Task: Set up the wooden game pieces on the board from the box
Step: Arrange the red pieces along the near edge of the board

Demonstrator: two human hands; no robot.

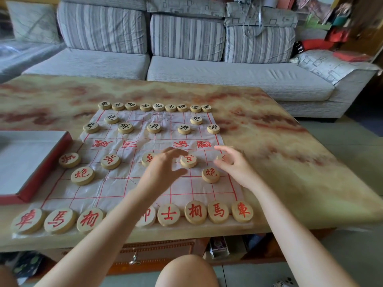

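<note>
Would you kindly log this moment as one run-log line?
left hand: open over middle red soldier | right hand: open beside rightmost red soldier | board: pieces on both sides | box: left of board

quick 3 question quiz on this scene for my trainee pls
1. True or false: the box lies left of the board.
2. How many pieces fill the far row?
3. The piece between the left hand and the right hand has lettering that is: A black, B red, C blue.
Key: 1 true; 2 nine; 3 B.
</note>
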